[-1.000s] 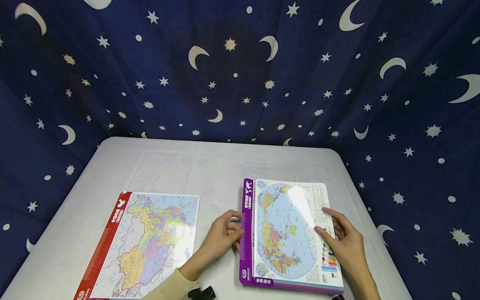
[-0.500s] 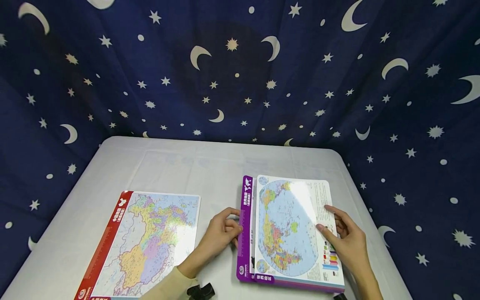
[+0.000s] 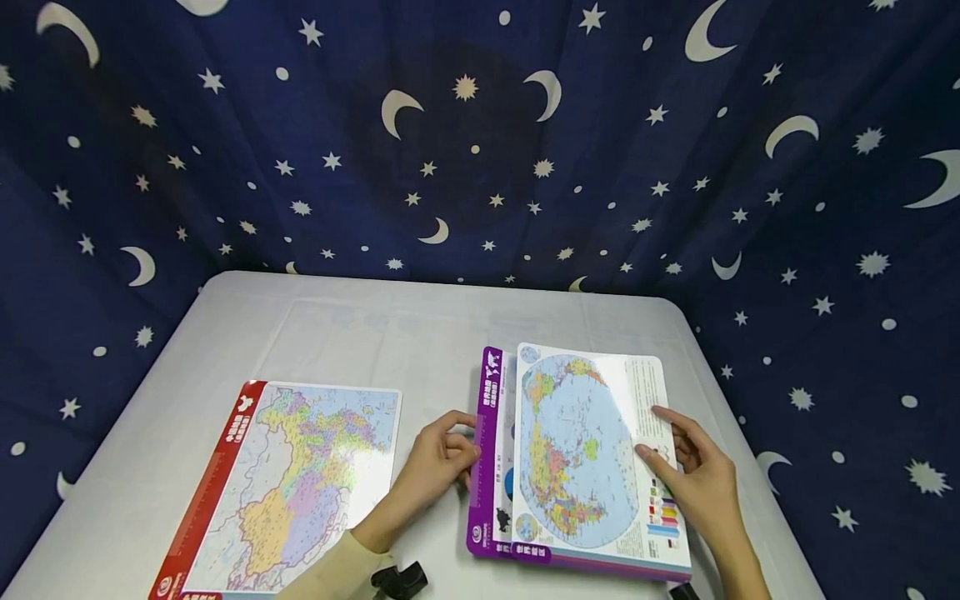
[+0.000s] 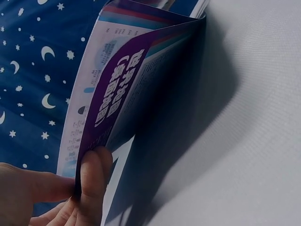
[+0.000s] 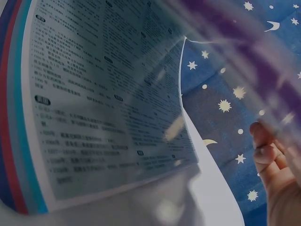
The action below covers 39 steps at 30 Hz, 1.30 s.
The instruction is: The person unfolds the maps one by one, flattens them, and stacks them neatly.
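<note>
Head view is showing the purple map (image 3: 577,450), which is having several panels, toward five o'clock from the centre, between the two hands. At its nine o'clock edge, the left hand (image 3: 438,467) is pinching the purple border between thumb and fingers, leaving almost no gap; the left wrist view is showing this clearly. At its three o'clock edge, the right hand (image 3: 697,492) is gripping the map, the thumb resting upon the printed face and some fingers curling at the border.

In my judgement the handling is only partway: the panels are already gaping apart in the left wrist view, and the upper one is sitting toward three o'clock of the lower, but the map is not yet lying fully spread or neatly closed. Toward half past seven, the red map (image 3: 300,492) is lying flat on the counter (image 3: 360,325), held by no fingers; whether its part is finished, I cannot tell.
</note>
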Available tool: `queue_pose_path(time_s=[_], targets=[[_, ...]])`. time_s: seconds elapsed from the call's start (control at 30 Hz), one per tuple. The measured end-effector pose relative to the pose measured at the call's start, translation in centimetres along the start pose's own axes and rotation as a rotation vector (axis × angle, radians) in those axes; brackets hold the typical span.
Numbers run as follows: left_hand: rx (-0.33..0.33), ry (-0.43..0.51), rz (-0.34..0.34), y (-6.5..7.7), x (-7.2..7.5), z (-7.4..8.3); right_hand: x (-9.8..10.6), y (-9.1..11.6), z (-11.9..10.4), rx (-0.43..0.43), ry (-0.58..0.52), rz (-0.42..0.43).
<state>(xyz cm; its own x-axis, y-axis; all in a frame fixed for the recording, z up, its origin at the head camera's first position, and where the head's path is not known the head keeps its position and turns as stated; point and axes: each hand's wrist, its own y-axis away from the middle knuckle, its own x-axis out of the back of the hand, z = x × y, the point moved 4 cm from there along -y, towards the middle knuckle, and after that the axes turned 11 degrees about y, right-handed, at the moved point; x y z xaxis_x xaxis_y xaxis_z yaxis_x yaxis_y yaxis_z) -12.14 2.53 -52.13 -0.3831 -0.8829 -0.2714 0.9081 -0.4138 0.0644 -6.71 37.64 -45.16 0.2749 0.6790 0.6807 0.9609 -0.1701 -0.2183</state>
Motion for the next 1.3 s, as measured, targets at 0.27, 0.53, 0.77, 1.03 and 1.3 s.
queue_pose_path(time_s=[0.27, 0.53, 0.77, 1.03, 1.3], targets=[[0.004, -0.006, 0.016, 0.0, 0.1, 0.2, 0.0, 0.0, 0.0, -0.018, -0.001, -0.003], [0.009, -0.027, 0.056, -0.1, 0.4, 0.2, 0.1, -0.2, 0.0, -0.004, -0.01, 0.004], [0.017, -0.035, 0.072, 0.0, 0.5, 0.3, 0.1, -0.2, 0.3, -0.014, -0.015, 0.008], [0.005, -0.044, 0.099, 0.0, 0.9, 0.4, 0.3, -0.3, 0.3, -0.009, -0.002, 0.031], [0.005, -0.057, 0.134, 0.0, 1.5, 0.7, 0.3, -0.4, 0.4, -0.014, -0.022, 0.028]])
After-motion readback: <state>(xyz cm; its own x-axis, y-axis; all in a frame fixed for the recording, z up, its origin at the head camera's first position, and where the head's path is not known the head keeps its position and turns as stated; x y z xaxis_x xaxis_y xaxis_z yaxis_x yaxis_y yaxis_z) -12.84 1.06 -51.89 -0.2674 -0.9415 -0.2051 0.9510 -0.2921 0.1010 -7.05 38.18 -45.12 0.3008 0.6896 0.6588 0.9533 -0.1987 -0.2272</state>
